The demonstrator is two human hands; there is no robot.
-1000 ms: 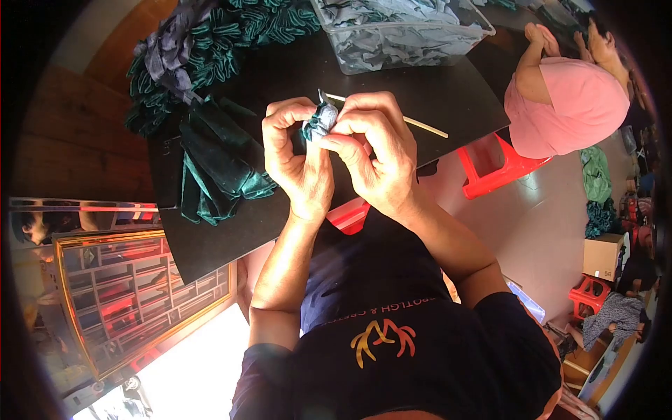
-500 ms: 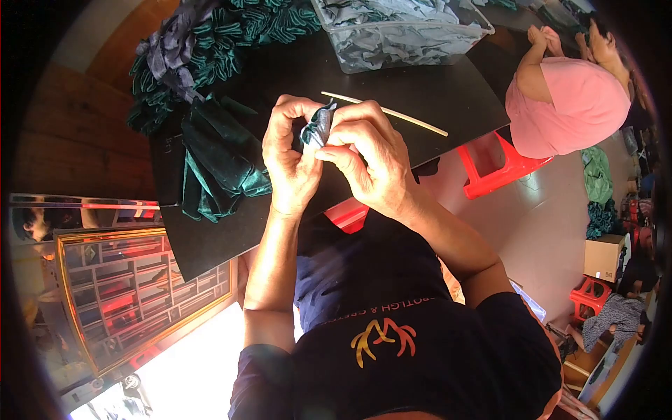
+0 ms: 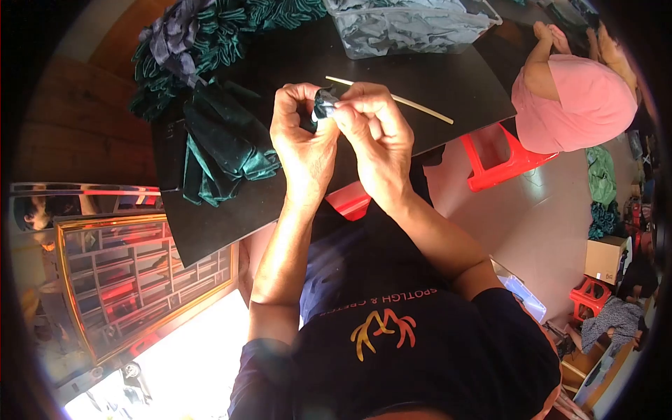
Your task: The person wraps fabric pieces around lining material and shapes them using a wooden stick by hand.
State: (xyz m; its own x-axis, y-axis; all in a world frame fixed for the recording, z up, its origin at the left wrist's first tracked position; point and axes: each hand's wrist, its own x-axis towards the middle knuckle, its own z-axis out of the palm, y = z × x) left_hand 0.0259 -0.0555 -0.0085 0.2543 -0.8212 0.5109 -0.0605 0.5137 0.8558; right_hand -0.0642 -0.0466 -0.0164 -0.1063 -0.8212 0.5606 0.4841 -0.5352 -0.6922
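Observation:
Between my two hands is a small piece of dark green velvet fabric [image 3: 324,102] with a pale greyish side showing. My left hand [image 3: 302,136] pinches it from the left, fingers curled round its edge. From the right, my right hand [image 3: 378,133] grips the same piece between thumb and fingertips. Behind the hands a thin pale wooden stick [image 3: 420,107] lies slantwise on the black table [image 3: 294,63]. Left of my left hand rests a folded stack of dark green velvet pieces [image 3: 227,140].
A clear plastic bin [image 3: 413,45] full of grey-green fabric pieces stands at the far edge. Gathered green velvet [image 3: 231,42] is heaped at the back left. To the right are a red stool [image 3: 490,157] and a person in a pink top [image 3: 577,105].
Both hands still hold the velvet piece, which has turned and folded so that less of it shows. My right hand's fingers have shifted in closer to it. The view has moved slightly.

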